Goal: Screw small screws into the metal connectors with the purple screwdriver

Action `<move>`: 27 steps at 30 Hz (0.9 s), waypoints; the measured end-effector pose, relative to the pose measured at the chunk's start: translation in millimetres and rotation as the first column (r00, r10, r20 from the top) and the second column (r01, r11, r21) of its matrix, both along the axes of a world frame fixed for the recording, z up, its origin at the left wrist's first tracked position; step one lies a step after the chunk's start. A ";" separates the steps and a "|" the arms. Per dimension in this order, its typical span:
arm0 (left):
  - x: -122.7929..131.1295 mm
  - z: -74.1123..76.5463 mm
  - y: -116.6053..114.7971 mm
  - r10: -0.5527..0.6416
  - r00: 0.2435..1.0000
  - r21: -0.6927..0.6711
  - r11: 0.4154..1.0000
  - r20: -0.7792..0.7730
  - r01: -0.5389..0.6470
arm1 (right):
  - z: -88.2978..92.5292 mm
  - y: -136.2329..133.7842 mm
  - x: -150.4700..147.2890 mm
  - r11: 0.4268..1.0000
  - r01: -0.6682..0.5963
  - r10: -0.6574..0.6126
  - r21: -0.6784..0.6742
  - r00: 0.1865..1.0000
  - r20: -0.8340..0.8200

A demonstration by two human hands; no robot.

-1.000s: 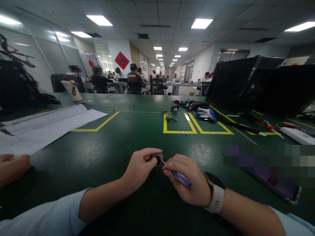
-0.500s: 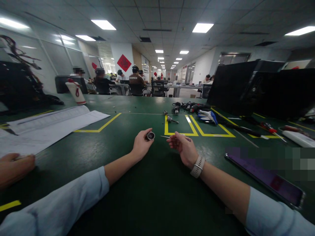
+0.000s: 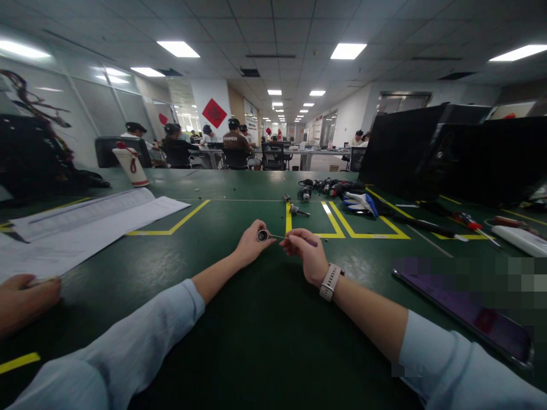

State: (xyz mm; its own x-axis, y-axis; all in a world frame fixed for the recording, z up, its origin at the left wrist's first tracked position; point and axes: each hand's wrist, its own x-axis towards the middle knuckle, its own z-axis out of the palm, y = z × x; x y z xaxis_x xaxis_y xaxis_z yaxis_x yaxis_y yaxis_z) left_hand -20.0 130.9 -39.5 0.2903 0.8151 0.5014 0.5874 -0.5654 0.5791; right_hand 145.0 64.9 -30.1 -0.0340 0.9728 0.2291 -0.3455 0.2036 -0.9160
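My left hand (image 3: pixel 248 247) is closed around a short hollow metal cylinder (image 3: pixel 262 234), its dark round opening turned toward me. In my right hand (image 3: pixel 308 257) is a slim screwdriver (image 3: pixel 277 236), pinched between thumb and fingers, with a bit of its dark handle showing behind them. The thin shaft points left and its tip reaches the cylinder's side; whether it touches or sits in a hole is too small to tell. A metal part with a shaft (image 3: pixel 298 210) lies on the green table (image 3: pixel 239 330) beyond my hands.
Dark tools and cables (image 3: pixel 327 187) and a blue-white glove (image 3: pixel 361 204) lie farther back, near yellow tape (image 3: pixel 380 236). A phone (image 3: pixel 465 316) and a red-handled screwdriver (image 3: pixel 468 221) are at right. Papers (image 3: pixel 98 222), a white bottle (image 3: pixel 130 165) and another person's hand (image 3: pixel 28 302) are at left.
My right hand has moved left and brought the screwdriver's tip to the metal cylinder. My left hand has shifted slightly right, still holding the cylinder.
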 end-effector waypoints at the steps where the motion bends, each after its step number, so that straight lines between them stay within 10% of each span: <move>1: 0.3 0.2 0.1 -0.009 1.000 -0.013 1.000 0.005 0.009 | -0.4 -1.1 -1.1 1.000 0.001 -0.002 0.028 0.999 0.046; 15: 3.3 -3.1 6.5 -0.067 0.986 0.025 0.997 -0.155 0.072 | -4.2 0.5 -12.3 0.907 0.095 -0.342 0.410 0.734 0.586; 22: 4.1 -0.9 1.6 -0.063 0.974 0.033 0.997 -0.219 0.072 | -0.9 5.1 -12.5 0.991 0.133 -0.135 0.023 0.971 0.196; 27: 5.1 0.4 1.0 -0.072 0.971 0.019 0.997 -0.228 0.078 | -1.6 5.8 -10.9 0.992 0.104 -0.098 -0.075 0.992 0.081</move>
State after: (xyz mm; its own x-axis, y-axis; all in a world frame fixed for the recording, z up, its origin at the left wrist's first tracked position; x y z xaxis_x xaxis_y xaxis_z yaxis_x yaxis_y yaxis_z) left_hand -14.9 131.8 -39.1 0.4588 0.7737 0.4370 0.6571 -0.6265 0.4193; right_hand 134.1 70.6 -31.8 0.0511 0.9870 0.1522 -0.2546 0.1602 -0.9537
